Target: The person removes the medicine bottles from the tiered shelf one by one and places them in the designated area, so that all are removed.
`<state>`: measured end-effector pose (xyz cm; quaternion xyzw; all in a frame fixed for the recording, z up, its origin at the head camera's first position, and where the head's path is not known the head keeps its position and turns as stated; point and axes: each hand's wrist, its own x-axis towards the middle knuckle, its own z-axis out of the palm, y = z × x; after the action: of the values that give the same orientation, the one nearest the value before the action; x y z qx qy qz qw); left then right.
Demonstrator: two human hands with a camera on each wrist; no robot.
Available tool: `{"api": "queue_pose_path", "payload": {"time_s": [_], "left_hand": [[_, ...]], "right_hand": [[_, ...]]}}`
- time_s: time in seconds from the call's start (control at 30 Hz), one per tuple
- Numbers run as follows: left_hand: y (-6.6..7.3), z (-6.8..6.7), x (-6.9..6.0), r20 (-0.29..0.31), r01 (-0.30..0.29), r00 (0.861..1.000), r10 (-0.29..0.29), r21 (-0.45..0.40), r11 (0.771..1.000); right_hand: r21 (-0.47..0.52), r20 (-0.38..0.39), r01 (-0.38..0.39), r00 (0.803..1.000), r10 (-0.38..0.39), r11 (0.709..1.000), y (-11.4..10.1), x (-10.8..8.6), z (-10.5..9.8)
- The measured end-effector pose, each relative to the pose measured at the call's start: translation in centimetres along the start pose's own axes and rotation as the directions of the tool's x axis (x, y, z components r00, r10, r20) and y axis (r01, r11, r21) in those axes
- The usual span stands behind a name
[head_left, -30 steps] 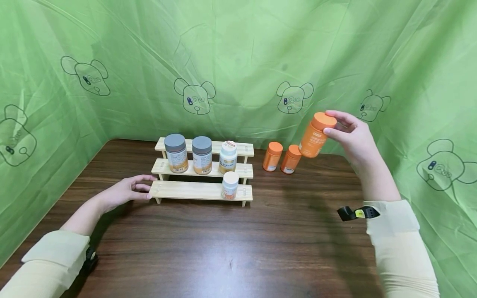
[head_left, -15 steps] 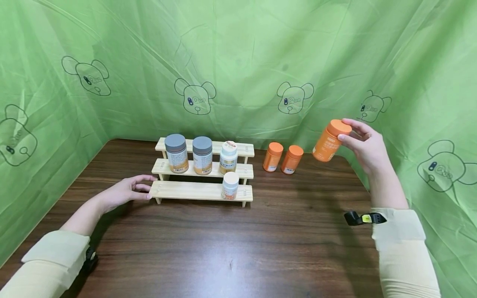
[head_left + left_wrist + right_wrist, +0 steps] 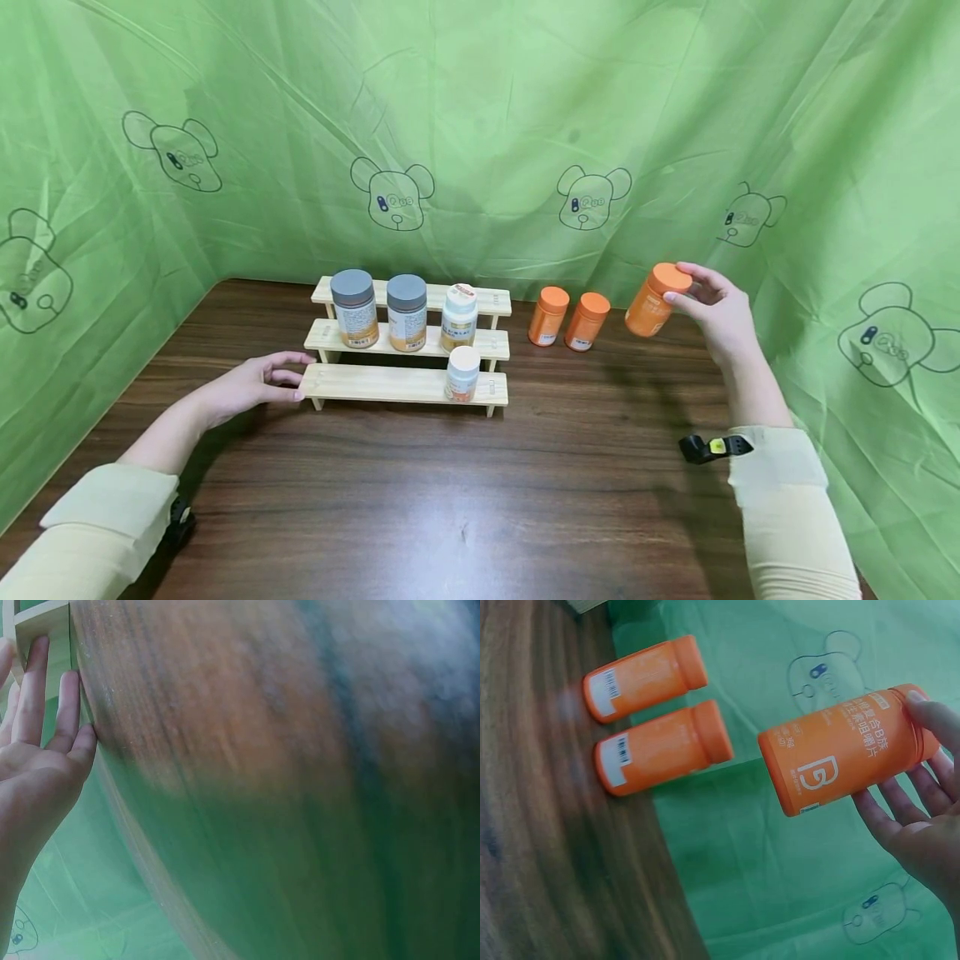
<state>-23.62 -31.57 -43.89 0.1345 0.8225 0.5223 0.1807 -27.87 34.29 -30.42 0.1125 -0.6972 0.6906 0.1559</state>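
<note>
The right hand (image 3: 716,317) grips a larger orange bottle (image 3: 651,310) by its cap end, tilted, to the right of two smaller orange bottles (image 3: 549,317) (image 3: 649,679) that stand on the table. In the right wrist view the thumb and fingers of the right hand (image 3: 922,817) close round the held bottle (image 3: 840,750). The left hand (image 3: 243,390) rests with relaxed fingers at the left end of the wooden three-step rack (image 3: 375,382). In the left wrist view, the fingers of the left hand (image 3: 45,757) lie by the rack's end (image 3: 56,645).
Two grey-capped jars (image 3: 355,310) and a white bottle (image 3: 459,318) stand on the middle step. A small white-capped bottle (image 3: 462,375) is at the right of the lowest step. Green cloth (image 3: 480,100) surrounds the brown table (image 3: 420,483) at the back and sides.
The right hand has carried the larger orange bottle right and lower over the last second, swinging slightly back left since half a second ago. The left hand stays at the rack.
</note>
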Motion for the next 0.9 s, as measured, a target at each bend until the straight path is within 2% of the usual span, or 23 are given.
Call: {"api": "queue_pose_path", "payload": {"time_s": [0.17,0.47,0.73,0.9], "left_hand": [[0.0,0.1,0.0,0.003,0.004,1.000,-0.004,0.001,1.000],[0.1,0.0,-0.1,0.004,0.013,1.000,-0.013,-0.006,1.000],[-0.1,0.0,0.0,-0.013,0.018,1.000,-0.018,0.007,1.000],[-0.1,0.0,0.1,-0.011,0.018,1.000,-0.018,0.004,1.000]], "right_hand": [[-0.045,-0.056,-0.028,0.998,0.025,0.999,1.7,0.0,-0.2],[0.075,-0.127,-0.061,0.989,0.070,0.995,5.3,0.1,-0.6],[0.045,-0.141,-0.104,0.984,0.109,0.994,7.1,0.1,-0.5],[0.021,-0.181,-0.116,0.977,0.118,0.993,8.5,0.3,-0.5]]}}
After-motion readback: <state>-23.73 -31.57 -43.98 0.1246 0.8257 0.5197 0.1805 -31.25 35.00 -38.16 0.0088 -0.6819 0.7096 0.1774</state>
